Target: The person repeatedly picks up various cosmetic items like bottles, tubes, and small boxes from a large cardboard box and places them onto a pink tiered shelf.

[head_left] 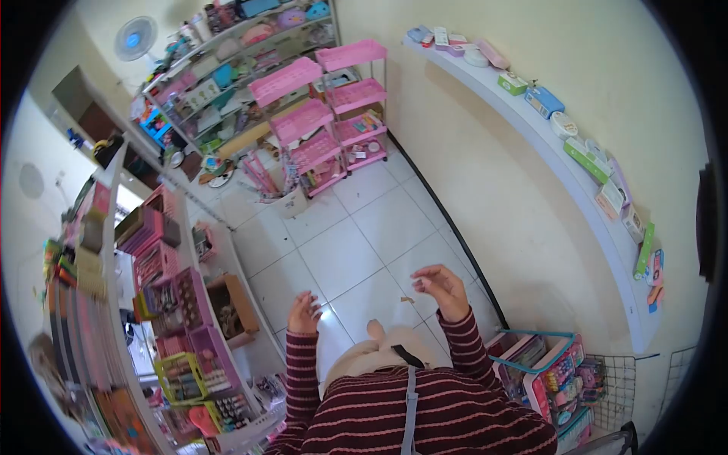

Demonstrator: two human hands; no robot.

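Note:
My left hand (pixel 305 312) is raised in front of my body over the white tiled floor (pixel 345 250), its fingers loosely bent and apart. No object shows in it. To the right, my right hand (pixel 442 290) hovers at a similar height, with curved fingers and the thumb apart from them; it appears to hold nothing. Neither hand touches a shelf or any goods. A small brown scrap (pixel 407 299) lies on the tiles just left of my right hand.
Pink tiered racks (pixel 303 121) and a white bin (pixel 288 203) stand ahead. A stocked shelf unit (pixel 189 318) with baskets runs along the left. On the right wall, a white shelf (pixel 531 114) carries small boxes. A teal-edged rack (pixel 542 364) stands at lower right.

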